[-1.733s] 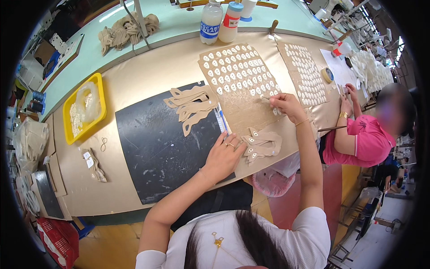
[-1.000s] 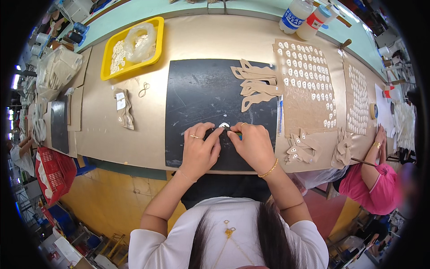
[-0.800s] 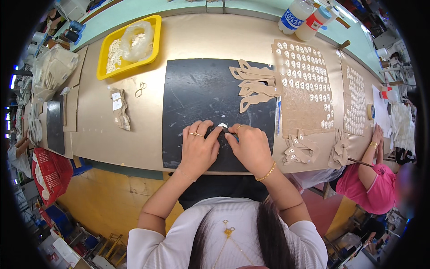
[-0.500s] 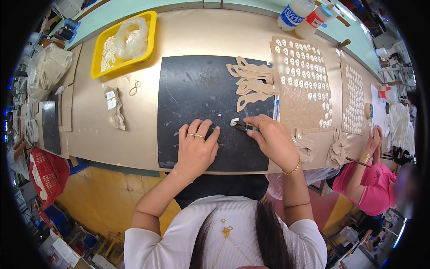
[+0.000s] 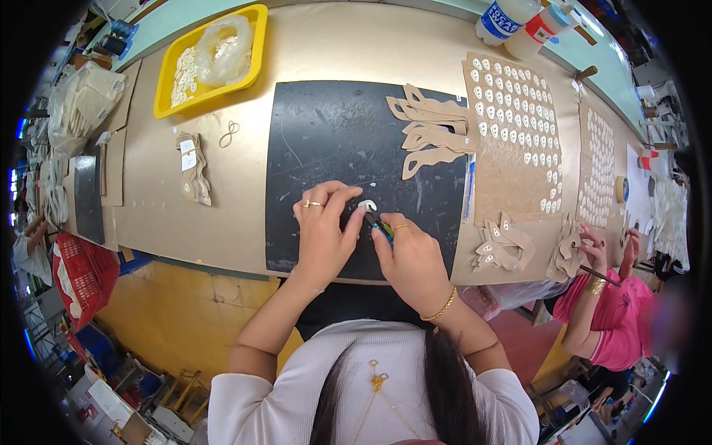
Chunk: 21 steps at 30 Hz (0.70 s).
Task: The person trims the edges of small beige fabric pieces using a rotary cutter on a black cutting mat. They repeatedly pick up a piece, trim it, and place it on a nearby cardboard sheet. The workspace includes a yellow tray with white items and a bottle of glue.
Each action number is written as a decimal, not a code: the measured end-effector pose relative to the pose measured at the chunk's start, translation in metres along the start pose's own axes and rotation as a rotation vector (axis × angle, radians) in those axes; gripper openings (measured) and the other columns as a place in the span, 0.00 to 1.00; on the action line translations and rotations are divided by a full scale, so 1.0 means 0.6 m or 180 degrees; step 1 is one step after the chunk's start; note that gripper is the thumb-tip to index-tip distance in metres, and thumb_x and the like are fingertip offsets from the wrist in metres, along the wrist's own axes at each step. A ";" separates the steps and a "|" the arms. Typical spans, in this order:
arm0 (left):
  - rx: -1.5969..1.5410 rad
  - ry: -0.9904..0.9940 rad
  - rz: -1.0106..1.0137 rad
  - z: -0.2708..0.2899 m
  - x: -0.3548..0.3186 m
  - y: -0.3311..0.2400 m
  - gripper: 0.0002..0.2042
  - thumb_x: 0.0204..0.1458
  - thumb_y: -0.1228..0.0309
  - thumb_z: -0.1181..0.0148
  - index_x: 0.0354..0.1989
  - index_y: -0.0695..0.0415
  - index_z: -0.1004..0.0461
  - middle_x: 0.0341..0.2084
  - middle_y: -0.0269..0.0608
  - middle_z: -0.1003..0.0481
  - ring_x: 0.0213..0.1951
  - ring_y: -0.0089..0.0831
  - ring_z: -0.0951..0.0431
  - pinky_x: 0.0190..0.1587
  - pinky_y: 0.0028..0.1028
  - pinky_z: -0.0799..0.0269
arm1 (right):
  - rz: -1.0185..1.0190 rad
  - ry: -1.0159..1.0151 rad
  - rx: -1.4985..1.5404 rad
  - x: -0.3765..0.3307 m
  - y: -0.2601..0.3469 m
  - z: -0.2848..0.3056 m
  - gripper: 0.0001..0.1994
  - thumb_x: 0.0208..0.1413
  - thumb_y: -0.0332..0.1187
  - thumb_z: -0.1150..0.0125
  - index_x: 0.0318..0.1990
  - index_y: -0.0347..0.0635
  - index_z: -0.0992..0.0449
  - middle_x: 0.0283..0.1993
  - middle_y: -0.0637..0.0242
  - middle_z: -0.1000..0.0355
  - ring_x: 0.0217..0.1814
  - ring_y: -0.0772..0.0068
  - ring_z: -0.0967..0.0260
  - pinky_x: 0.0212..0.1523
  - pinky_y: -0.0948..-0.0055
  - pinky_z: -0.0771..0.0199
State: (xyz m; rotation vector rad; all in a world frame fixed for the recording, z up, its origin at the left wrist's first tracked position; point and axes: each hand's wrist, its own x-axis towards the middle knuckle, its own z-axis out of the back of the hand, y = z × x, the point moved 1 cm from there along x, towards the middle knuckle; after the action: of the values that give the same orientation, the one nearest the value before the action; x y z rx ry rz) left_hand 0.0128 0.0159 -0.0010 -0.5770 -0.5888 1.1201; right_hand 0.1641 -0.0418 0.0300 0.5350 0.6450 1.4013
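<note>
My left hand rests on the black mat, its fingertips pressing a small white piece. My right hand is closed around a small dark tool with a green handle, whose tip touches the white piece. Tan cut-out shapes lie at the mat's far right.
A brown sheet with rows of white pieces lies right of the mat, loose tan pieces below it. A yellow tray stands far left, two bottles at the back. A person in pink works at the right.
I turned from the right side to the black mat. My right hand went out to the right, then came back to the white piece with the tool; my left hand stayed pressing.
</note>
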 end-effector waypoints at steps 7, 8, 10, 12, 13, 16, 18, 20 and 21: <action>0.0096 0.0358 0.0467 0.005 0.029 -0.009 0.18 0.50 0.69 0.29 0.51 0.53 0.23 0.47 0.38 0.27 0.51 0.39 0.30 0.55 0.36 0.41 | 0.0122 -0.0001 -0.0416 -0.005 0.006 0.000 0.15 0.63 0.37 0.40 0.49 0.34 0.25 0.35 0.55 0.23 0.25 0.53 0.22 0.26 0.62 0.20; 0.0121 0.0357 0.0445 0.004 0.029 -0.009 0.19 0.50 0.69 0.29 0.51 0.53 0.24 0.47 0.37 0.27 0.51 0.39 0.30 0.55 0.37 0.41 | 0.0139 0.0002 -0.0480 -0.005 0.007 0.002 0.15 0.63 0.37 0.39 0.49 0.35 0.25 0.35 0.56 0.23 0.25 0.54 0.22 0.26 0.64 0.20; 0.0188 0.0379 0.0426 0.004 0.029 -0.010 0.20 0.49 0.70 0.29 0.51 0.53 0.24 0.46 0.37 0.26 0.51 0.39 0.30 0.54 0.37 0.41 | 0.0251 0.0058 -0.0733 -0.005 0.006 0.006 0.15 0.62 0.37 0.38 0.50 0.36 0.25 0.35 0.57 0.24 0.23 0.57 0.23 0.24 0.67 0.22; 0.0265 0.0410 0.0432 0.004 0.030 -0.014 0.21 0.49 0.70 0.28 0.52 0.53 0.25 0.46 0.37 0.26 0.51 0.39 0.30 0.54 0.37 0.41 | 0.0251 0.0253 -0.0904 -0.009 0.011 0.018 0.15 0.62 0.37 0.38 0.51 0.37 0.25 0.35 0.59 0.24 0.23 0.58 0.24 0.25 0.68 0.24; 0.0301 0.0391 0.0392 0.003 0.031 -0.013 0.21 0.48 0.71 0.28 0.52 0.53 0.25 0.46 0.37 0.26 0.51 0.39 0.30 0.54 0.37 0.41 | 0.0193 0.0424 -0.0949 -0.016 0.019 0.032 0.16 0.62 0.36 0.38 0.52 0.37 0.25 0.35 0.59 0.24 0.25 0.58 0.24 0.28 0.67 0.24; 0.0342 0.0338 0.0328 0.004 0.028 -0.010 0.22 0.48 0.71 0.28 0.53 0.52 0.25 0.46 0.37 0.26 0.51 0.38 0.30 0.55 0.37 0.42 | 0.0492 0.0117 -0.0705 -0.022 0.009 0.073 0.14 0.62 0.34 0.40 0.53 0.38 0.26 0.37 0.59 0.24 0.33 0.56 0.23 0.37 0.63 0.25; 0.0268 0.0301 0.0358 0.008 0.023 -0.006 0.22 0.49 0.71 0.28 0.53 0.52 0.25 0.47 0.37 0.26 0.51 0.38 0.29 0.56 0.36 0.42 | 0.0687 -0.0336 -0.0244 -0.006 -0.009 0.101 0.11 0.64 0.30 0.43 0.52 0.39 0.27 0.42 0.55 0.26 0.44 0.51 0.26 0.47 0.58 0.31; 0.0140 0.0295 0.0347 0.008 0.020 -0.005 0.21 0.51 0.71 0.30 0.54 0.52 0.26 0.47 0.38 0.26 0.52 0.39 0.30 0.56 0.38 0.43 | 0.0263 -0.0509 0.0175 0.034 -0.066 0.109 0.10 0.63 0.26 0.43 0.50 0.37 0.27 0.42 0.55 0.29 0.40 0.54 0.28 0.44 0.62 0.30; 0.0070 0.0305 0.0330 0.008 0.021 -0.004 0.21 0.51 0.71 0.31 0.55 0.52 0.26 0.48 0.38 0.26 0.53 0.40 0.31 0.56 0.39 0.43 | 0.0408 -0.0947 0.0211 0.057 -0.097 0.109 0.10 0.64 0.27 0.43 0.50 0.36 0.26 0.39 0.57 0.29 0.38 0.59 0.28 0.42 0.64 0.28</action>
State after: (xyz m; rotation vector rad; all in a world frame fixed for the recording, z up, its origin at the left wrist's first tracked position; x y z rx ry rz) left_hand 0.0152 0.0272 0.0056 -0.6443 -0.4674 1.1880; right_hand 0.2528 -0.0118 0.0339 0.8318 0.4236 1.3875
